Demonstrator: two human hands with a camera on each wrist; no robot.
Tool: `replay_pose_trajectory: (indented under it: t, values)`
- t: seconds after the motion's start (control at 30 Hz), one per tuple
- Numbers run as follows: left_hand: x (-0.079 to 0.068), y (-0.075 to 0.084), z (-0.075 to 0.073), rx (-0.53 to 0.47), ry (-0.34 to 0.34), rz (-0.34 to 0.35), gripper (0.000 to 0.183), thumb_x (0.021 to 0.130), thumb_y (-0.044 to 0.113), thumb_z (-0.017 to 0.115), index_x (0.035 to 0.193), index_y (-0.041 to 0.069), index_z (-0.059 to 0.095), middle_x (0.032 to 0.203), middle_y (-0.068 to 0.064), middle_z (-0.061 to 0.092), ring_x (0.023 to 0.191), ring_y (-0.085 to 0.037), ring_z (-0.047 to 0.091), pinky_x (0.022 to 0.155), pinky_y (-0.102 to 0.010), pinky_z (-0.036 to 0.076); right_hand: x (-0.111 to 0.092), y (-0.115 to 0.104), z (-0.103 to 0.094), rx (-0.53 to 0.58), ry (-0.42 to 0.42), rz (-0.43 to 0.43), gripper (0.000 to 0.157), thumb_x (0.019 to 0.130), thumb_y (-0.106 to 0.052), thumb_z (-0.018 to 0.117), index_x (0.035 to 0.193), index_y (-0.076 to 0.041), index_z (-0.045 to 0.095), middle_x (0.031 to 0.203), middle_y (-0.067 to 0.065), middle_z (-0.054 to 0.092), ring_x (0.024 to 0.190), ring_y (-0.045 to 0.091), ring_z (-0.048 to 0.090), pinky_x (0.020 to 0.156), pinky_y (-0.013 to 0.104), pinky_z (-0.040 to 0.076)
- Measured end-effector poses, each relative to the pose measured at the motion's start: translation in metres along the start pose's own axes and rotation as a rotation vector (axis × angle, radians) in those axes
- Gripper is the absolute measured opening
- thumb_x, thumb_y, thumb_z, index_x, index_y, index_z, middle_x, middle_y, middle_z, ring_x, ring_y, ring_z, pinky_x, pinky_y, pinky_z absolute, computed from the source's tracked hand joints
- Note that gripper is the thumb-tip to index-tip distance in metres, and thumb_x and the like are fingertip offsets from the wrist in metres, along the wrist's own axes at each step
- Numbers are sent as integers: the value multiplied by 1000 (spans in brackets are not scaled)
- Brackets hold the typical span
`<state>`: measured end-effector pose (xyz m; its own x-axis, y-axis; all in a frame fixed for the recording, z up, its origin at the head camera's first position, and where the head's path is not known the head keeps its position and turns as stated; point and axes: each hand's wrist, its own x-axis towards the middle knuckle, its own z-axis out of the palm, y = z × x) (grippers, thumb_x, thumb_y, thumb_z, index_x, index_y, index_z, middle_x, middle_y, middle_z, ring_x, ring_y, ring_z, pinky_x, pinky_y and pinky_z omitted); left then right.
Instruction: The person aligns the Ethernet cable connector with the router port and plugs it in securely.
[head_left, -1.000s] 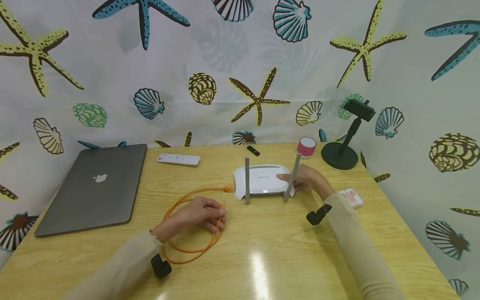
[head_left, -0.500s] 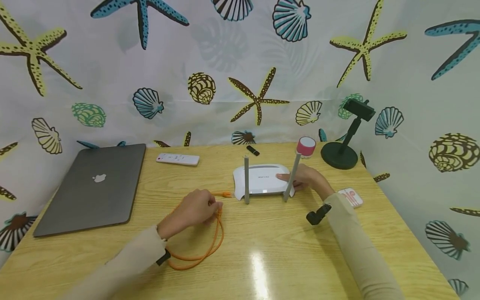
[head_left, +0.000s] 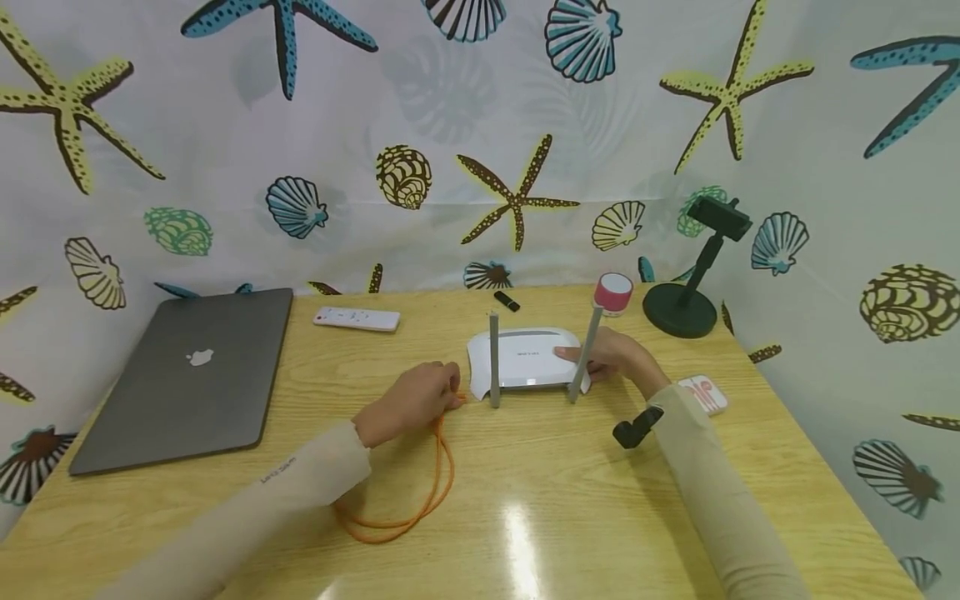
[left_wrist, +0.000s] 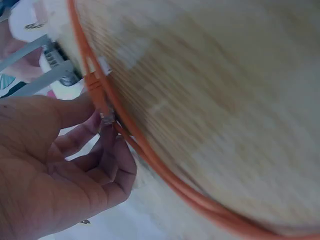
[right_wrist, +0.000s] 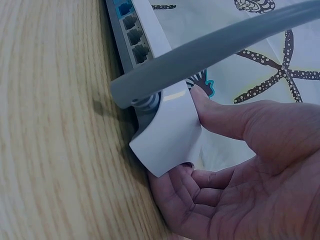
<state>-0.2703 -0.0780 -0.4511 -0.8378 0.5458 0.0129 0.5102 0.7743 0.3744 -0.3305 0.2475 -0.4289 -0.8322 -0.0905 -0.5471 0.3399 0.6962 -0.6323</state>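
Here, left hand point(head_left: 415, 397) pinches a looped orange cable point(left_wrist: 172, 177); right hand point(head_left: 617, 353) grips a white twin-antenna router point(head_left: 531, 365).

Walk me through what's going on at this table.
A person is working with a cable and a router. The left grip pinches the plug of an orange cable, close to the white router. The right grip holds the router's right end, thumb on top and fingers beneath. The plug's clear tip is exposed, and the router ports showing in the right wrist view hold no plug.
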Motion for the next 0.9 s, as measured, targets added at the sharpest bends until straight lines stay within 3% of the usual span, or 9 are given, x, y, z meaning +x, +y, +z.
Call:
replay_pose_trajectory:
  t: [0.2,0.43,0.53,0.63,0.77,0.9]
  values:
    - [-15,8,-2,-254,-160,-68,16,97,20,62,87,8,61,73,-1,60,57,-10,46,53,-22,38,-1,-1,2,5,-5,-13,45,91,-50,65,93,-5,62,83,3,62,74,14,59,78,30,58]
    - [-21,17,5,-739,-240,-156,23,98,13,59,109,-8,61,81,-14,74,64,-17,70,62,-29,58,-3,0,2,19,-2,-23,45,91,-48,66,94,-3,64,82,3,65,75,14,61,77,30,58]
    - [-22,23,13,-926,-304,-190,29,100,14,57,115,-10,63,83,-11,75,66,-14,70,64,-27,58,-5,-1,3,32,7,-21,46,91,-47,67,97,-2,63,87,5,66,77,15,63,81,32,59]
    - [-21,30,21,-1093,-370,-239,29,101,15,54,112,-10,65,86,-7,74,71,-10,69,67,-26,59,-8,-3,4,31,17,-26,46,91,-46,66,97,0,61,92,9,68,80,14,66,83,34,59]
    - [-19,41,32,-1281,-381,-306,30,103,13,50,116,-11,61,98,-12,74,81,-12,72,80,-29,60,-7,-3,3,26,20,-29,47,91,-44,66,99,2,61,97,12,70,82,13,68,86,35,59]
    - [-18,52,42,-1457,-329,-357,34,104,10,45,128,-13,52,114,-21,70,95,-16,72,90,-31,57,-6,-1,1,47,14,-26,51,91,-44,66,104,5,61,99,13,69,82,14,67,86,35,59]
